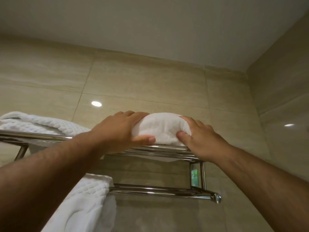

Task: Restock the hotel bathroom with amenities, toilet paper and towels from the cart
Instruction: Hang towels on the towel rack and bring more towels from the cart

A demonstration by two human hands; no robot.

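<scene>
White terry cloth makes up the folded towel (163, 129). It sits on the top shelf of the chrome towel rack (50, 137), toward the shelf's right end, high on the tiled wall (150, 81).

Head view.

Handling: the folded towel is judged light, soft and compressible. It dents wherever it is pressed and offers no stiff edge. It is not fragile, but a loose fold could open or sag between the shelf bars. Take hold at the two short ends, with support under the front edge, so that the fold stays closed.

Left hand (120, 129): the fingers (129, 113) curl over the top of the towel's left end. The thumb presses in at the lower front edge, just above the front bar. This hand grips the towel.

Right hand (199, 139): the fingers curve round the towel's right end and the thumb digs into its front face. This hand also grips the towel. Its fingertips are hidden behind the cloth.

Other items: a waffle towel (38, 123) lies at the left of the same shelf, apart from the folded towel. A hanging towel (87, 195) drapes over the lower bar (158, 191).

Step in hand, as judged: seating and squaring the folded towel on the shelf.
</scene>
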